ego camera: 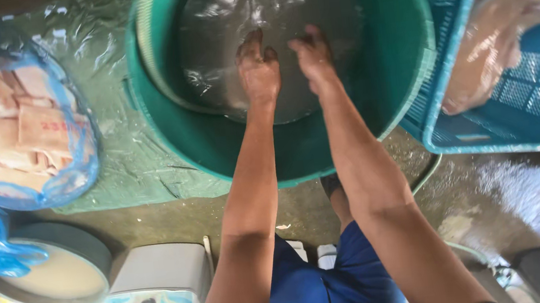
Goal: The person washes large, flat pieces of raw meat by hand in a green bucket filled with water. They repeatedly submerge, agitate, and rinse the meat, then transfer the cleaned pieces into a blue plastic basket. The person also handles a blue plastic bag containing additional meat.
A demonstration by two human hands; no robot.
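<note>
**soakfan:** ok so both hands are down in the water; left hand point(259, 72) has its fingers loosely curled with the tips under the surface; right hand point(312, 57) is just beside it, knuckles up, fingers bent down into the water; I honestly can't tell if either one has hold of anything, the ripples and glare hide the fingertips; nothing shows between them.

**tubguy:** yeah same read; they're near the middle of the green tub point(402, 71), which sits on a green plastic sheet point(117, 161); the water point(268, 11) looks grey and cloudy, so I'd say work by feel; keep the hands close together, low, and move slow so it doesn't slop over the near rim onto the blue shorts point(325, 293).

**soakfan:** makes sense; the blue mesh crate point(532, 104) with clear bagged stuff in it is touching or overlapping the tub's right rim; I'd guess wet things can drain there without a long reach.

**tubguy:** and mind the left side; the blue bag of tan packets point(20, 131) is near the tub; the round tin point(55, 274) sits below it; probably best to keep splashes off both.
</note>
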